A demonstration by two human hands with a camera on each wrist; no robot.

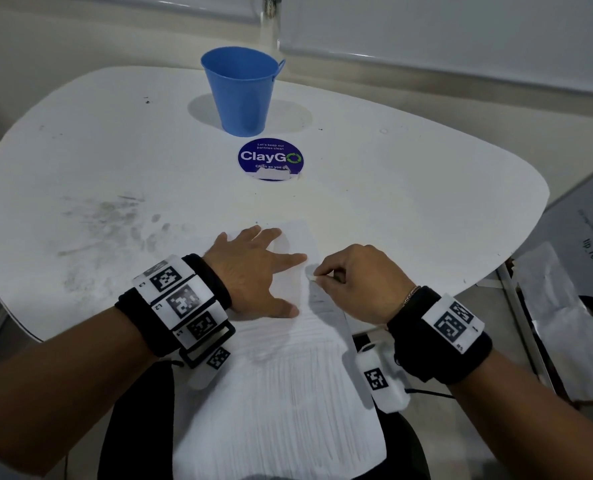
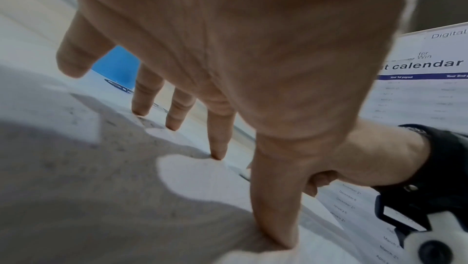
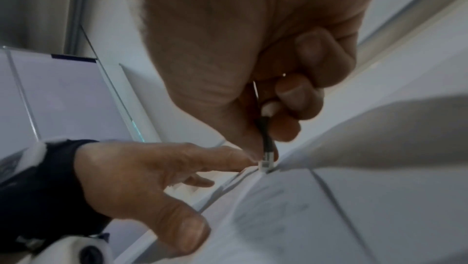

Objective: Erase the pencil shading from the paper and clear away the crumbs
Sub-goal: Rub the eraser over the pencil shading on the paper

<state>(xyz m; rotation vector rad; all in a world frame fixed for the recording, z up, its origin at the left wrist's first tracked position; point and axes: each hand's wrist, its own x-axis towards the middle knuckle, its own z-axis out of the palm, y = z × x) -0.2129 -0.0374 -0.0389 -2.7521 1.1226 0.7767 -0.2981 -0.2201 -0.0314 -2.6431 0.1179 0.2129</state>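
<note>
The left hand [image 1: 253,268] lay flat, fingers spread, pressing the thin white paper [image 1: 281,375] at the table's [image 1: 409,188] six o'clock edge. The right hand [image 1: 360,282] pinched a small white eraser [image 1: 311,278] against faint grey shading [image 1: 317,297]. A glossy blue bucket [image 1: 241,90] stood at twelve.

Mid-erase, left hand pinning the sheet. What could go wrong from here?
1. The white paper sheet overhangs the white table edge toward the person; a hard stroke could crease or tear it there.
2. The right hand pinches a thin eraser stick close to the left hand index finger; it may bump it.
3. The blue metal bucket stands far off, so crumbs may scatter.
</note>
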